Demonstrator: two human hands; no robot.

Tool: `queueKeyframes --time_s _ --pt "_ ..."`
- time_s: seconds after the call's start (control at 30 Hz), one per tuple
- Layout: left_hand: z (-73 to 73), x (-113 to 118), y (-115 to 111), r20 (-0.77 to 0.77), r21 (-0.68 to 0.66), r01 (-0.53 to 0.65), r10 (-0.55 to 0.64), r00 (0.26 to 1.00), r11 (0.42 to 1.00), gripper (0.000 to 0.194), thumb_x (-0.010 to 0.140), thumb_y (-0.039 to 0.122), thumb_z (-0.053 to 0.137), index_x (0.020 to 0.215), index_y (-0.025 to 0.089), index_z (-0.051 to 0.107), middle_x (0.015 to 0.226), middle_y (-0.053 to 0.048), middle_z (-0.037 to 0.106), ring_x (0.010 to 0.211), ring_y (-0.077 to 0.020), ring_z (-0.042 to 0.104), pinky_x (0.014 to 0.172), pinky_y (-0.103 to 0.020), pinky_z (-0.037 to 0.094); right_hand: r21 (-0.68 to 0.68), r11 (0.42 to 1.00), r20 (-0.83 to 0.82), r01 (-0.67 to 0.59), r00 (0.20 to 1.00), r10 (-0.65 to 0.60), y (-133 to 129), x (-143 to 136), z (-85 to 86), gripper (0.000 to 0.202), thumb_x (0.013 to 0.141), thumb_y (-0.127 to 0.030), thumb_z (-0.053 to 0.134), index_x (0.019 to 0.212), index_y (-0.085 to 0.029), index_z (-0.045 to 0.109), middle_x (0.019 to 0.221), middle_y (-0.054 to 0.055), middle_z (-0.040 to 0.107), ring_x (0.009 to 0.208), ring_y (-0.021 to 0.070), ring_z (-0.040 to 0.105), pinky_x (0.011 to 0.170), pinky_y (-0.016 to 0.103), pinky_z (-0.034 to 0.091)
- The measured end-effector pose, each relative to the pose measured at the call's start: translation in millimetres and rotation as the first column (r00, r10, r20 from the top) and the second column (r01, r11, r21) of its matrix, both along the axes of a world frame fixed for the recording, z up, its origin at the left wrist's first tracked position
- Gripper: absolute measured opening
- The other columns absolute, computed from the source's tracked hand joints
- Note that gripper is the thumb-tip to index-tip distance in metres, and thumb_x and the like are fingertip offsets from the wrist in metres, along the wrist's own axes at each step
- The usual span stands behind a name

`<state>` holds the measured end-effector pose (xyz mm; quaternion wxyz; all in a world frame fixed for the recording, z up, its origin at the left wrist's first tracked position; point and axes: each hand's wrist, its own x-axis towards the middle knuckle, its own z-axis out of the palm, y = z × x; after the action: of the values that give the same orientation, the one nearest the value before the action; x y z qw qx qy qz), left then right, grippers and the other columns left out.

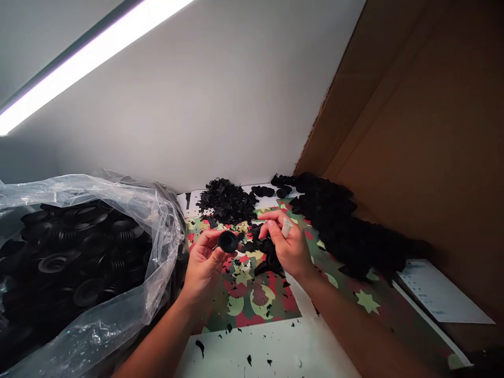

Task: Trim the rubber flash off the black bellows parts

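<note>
Two bare forearms of mine reach in from the bottom edge and meet over the middle of the tabletop (275,352). My left hand (205,262) is turned palm up, wrist bent back a little, and its grip is pressed together on a small round black rubber cap (228,241): the thumb lies against the cap's lower edge and the fingertips curl in behind it, so the cap stands raised just above the patterned mat (252,299). My right hand (289,244) comes in from the right with its back toward me, knuckles up, fingers folded inward. Its grip is closed on a small pale tool (286,227), perhaps a little blade, though too small to tell for sure; the fingertips point left toward the cap and sit just beside it, not quite touching.

Beneath both hands lie black trimmings scattered on the mat. A heap of black scraps (226,199) sits behind the hands against the white wall, and a long pile of black parts (346,231) runs along the cardboard sheet (425,131) on the right. At my left, an open clear plastic bag (118,310) holds many more ribbed black caps.
</note>
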<state>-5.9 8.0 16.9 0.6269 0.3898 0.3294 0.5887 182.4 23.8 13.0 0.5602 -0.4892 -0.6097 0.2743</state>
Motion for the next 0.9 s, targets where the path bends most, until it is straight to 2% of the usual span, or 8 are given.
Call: queueKeyframes --time_s 0.07,0.23,0.4,0.63,0.77,0.9 --pt "-1.5 0 0 -0.004 -0.006 0.0 0.0 1.0 1.0 0.037 0.065 0.039 0.093 0.09 0.02 0.073 0.092 -0.005 0.076 0.076 -0.0173 0.073 0.068 -0.026 0.059 -0.003 1.0 0.011 -0.031 0.999 0.031 -3 -1 2.1 0.021 0.097 -0.036 0.05 0.089 -0.022 0.065 0.062 -0.001 0.062 0.055 0.0157 0.056 0.056 0.028 0.043" --pt "-8.4 -1 2 -0.025 0.019 -0.004 0.005 1.0 1.0 0.035 0.066 0.038 0.092 0.092 0.021 0.075 0.091 -0.003 0.073 0.077 -0.0162 0.069 0.068 -0.025 0.057 0.17 0.975 0.123 -0.146 0.984 0.126 -13 -12 8.2 0.013 0.094 -0.022 0.059 0.09 -0.023 0.072 0.084 0.003 0.068 0.076 0.0175 0.064 0.067 0.028 0.051" --pt "-14.1 -3 3 -0.126 0.039 -0.053 0.057 0.99 0.998 0.039 0.064 0.041 0.092 0.093 0.02 0.077 0.088 -0.003 0.07 0.076 -0.0149 0.064 0.063 -0.021 0.053 0.252 0.935 0.193 -0.249 0.96 0.204 -21 -22 4.5 0.012 0.093 -0.018 0.063 0.096 -0.023 0.074 0.082 0.003 0.067 0.07 0.0154 0.064 0.063 0.027 0.055" --pt "-11.4 -1 1 -0.24 0.048 -0.107 0.115 0.964 0.993 0.04 0.06 0.041 0.093 0.091 0.019 0.077 0.086 -0.004 0.07 0.072 -0.0151 0.062 0.058 -0.021 0.048 0.324 0.911 0.326 -0.255 0.934 0.145 -20 -22 0.5 0.017 0.094 -0.01 0.057 0.093 -0.021 0.071 0.08 0.003 0.07 0.069 0.0146 0.066 0.064 0.025 0.055" --pt "-8.7 2 1 -0.251 0.055 -0.125 0.135 0.959 0.991 0.041 0.057 0.037 0.094 0.089 0.018 0.076 0.08 -0.002 0.069 0.069 -0.0145 0.061 0.058 -0.022 0.048 0.353 0.903 0.462 -0.244 0.885 0.059 -21 -22 -0.5 0.02 0.094 -0.008 0.052 0.084 -0.019 0.066 0.073 0.002 0.066 0.064 0.0138 0.062 0.059 0.024 0.048" --pt "-8.2 5 -1 -0.229 -0.016 -0.106 0.1 0.968 0.994 0.04 0.057 0.035 0.094 0.087 0.018 0.074 0.074 0.001 0.066 0.06 -0.0115 0.057 0.055 -0.022 0.047 0.352 0.915 0.502 -0.197 0.865 -0.007 -23 -27 -1.7 0.019 0.091 -0.01 0.051 0.078 -0.02 0.06 0.071 0.001 0.062 0.057 0.0119 0.055 0.054 0.024 0.041"
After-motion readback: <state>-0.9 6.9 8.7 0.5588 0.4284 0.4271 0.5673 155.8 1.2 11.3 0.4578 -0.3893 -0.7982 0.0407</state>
